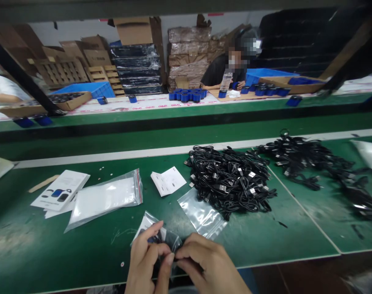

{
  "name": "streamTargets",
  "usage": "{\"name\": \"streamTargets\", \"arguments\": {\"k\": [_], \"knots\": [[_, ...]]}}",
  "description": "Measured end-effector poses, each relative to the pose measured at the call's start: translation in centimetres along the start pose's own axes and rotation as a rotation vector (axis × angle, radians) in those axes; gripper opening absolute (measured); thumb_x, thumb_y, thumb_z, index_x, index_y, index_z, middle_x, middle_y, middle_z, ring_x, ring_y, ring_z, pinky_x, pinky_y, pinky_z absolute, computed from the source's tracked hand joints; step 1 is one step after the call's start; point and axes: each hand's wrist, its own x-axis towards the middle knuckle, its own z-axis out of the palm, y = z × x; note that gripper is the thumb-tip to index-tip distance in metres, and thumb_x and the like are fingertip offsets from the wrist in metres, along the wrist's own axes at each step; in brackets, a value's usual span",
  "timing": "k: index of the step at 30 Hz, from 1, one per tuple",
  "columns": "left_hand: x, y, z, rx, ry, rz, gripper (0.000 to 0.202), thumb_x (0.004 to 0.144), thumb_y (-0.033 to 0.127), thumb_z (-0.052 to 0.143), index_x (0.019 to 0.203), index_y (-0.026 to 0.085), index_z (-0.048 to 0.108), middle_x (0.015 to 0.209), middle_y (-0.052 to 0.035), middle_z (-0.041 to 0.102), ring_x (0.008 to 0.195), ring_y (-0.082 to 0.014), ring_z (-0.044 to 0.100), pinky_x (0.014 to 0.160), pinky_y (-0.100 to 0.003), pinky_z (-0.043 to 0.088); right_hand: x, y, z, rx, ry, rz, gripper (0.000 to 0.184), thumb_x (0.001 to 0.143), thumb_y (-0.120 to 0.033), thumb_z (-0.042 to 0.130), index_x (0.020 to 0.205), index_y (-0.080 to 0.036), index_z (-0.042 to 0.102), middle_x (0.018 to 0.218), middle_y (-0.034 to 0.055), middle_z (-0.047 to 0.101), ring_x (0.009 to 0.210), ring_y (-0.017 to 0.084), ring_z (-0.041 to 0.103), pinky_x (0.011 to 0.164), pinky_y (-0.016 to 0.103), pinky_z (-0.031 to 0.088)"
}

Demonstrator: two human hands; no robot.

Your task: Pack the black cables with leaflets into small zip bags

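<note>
The tabletop was a flat green mat, scuffed and dusty. At one o'clock from the hands lay a heap of cables, glossy black coils with small white tags. At ten o'clock sat a stack of bags, clear, slick, with a red seal strip, and beside it a stiff white card. A loose bag lay crinkled at twelve o'clock. At the near edge, the left hand and right hand both pinched a small bag holding a dark cable. The fingers were clenched on its thin film. Judging by this, pressing evenly along the seal, keeping the coil clear of it, would serve best.
</note>
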Motion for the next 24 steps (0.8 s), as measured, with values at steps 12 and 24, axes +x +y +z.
{"name": "streamTargets", "arguments": {"k": [12,24], "knots": [[0.6,0.3,-0.6,0.000,0.040,-0.077,0.019,0.086,0.028,0.048,0.071,0.026,0.058,0.122,-0.0056,0.052,0.107,-0.0265,0.050,0.084,-0.039,0.038,-0.5,1.3,2.3,-0.201,0.265,-0.096,0.016,0.085,-0.009,0.053,0.095,-0.015,0.064,0.089,0.0091,0.055,0.075,0.018,0.059,0.065,0.026,0.050],[3.3,-3.2,-2.4,-0.549,0.066,-0.607,0.040,0.068,0.057,0.067,0.086,0.021,0.068,0.078,0.0002,0.068,0.075,-0.0171,0.061,0.068,-0.021,0.048,-0.2,1.3,0.2,0.131,0.224,0.136,0.010,0.082,-0.016,0.059,0.082,-0.024,0.064,0.098,0.0028,0.054,0.093,0.018,0.060,0.081,0.027,0.048]]}}
